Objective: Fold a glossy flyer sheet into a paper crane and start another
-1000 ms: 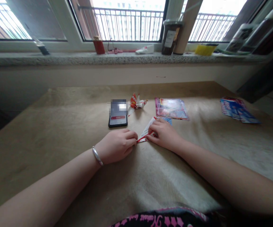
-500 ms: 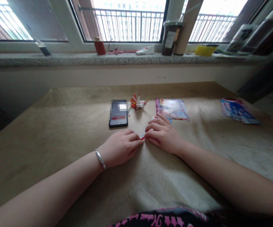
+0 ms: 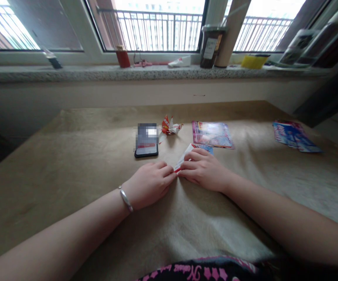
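A piece of folded paper [image 3: 184,157], white with red edges and a blue printed part, lies on the table between my hands. My left hand [image 3: 152,181], a silver bangle at its wrist, has its fingers closed at the paper's near corner. From the right, my right hand [image 3: 202,168] presses its bent fingertips on the paper and hides much of it. The fingertips of both hands almost meet at that corner. Beyond them stands a folded paper crane [image 3: 170,127] in red, orange and white.
A phone [image 3: 146,142] lies left of the crane. Printed sheets [image 3: 212,134] lie behind my right hand, and more blue printed sheets [image 3: 296,136] are at the far right of the table [image 3: 83,156]. Jars and small items stand on the windowsill [image 3: 92,73].
My right hand has slid slightly toward me, its fingers drawn down along the paper, so more of the white paper and its top corner shows. My left hand has hardly moved.
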The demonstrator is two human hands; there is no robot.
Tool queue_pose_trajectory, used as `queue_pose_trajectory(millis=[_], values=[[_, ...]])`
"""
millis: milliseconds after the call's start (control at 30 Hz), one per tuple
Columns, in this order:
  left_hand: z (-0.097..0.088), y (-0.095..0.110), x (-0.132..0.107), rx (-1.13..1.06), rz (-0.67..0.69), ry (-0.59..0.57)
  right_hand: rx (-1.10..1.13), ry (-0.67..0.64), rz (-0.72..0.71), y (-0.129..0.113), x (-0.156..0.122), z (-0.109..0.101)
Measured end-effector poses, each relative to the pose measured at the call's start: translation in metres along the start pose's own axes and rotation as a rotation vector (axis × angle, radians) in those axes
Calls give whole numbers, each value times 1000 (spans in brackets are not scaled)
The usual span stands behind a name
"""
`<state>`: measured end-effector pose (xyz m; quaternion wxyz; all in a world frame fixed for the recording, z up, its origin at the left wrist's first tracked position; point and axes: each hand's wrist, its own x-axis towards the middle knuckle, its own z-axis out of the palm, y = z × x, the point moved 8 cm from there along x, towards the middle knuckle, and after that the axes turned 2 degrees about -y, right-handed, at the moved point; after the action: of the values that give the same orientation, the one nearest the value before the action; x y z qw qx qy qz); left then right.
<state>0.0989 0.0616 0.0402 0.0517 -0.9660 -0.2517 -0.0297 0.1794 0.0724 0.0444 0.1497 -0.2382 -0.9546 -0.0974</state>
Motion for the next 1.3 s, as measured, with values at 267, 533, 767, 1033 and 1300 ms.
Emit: queue_pose_trajectory(millis=[267, 533, 767, 1033, 1300], values=[[2, 1, 1, 21, -7, -35, -5, -110, -28, -1, 1, 0], [2, -1, -1, -4, 24, -3, 48, -177, 30, 10, -9, -3], [-1, -3, -2, 12, -1, 82, 27, -85, 79, 8, -7, 3], [-3, -4, -2, -59, -7, 149, 38, -56, 181, 5, 7, 9], [1, -8, 0, -122, -61, 78, 18, -120, 174, 13, -1, 3]])
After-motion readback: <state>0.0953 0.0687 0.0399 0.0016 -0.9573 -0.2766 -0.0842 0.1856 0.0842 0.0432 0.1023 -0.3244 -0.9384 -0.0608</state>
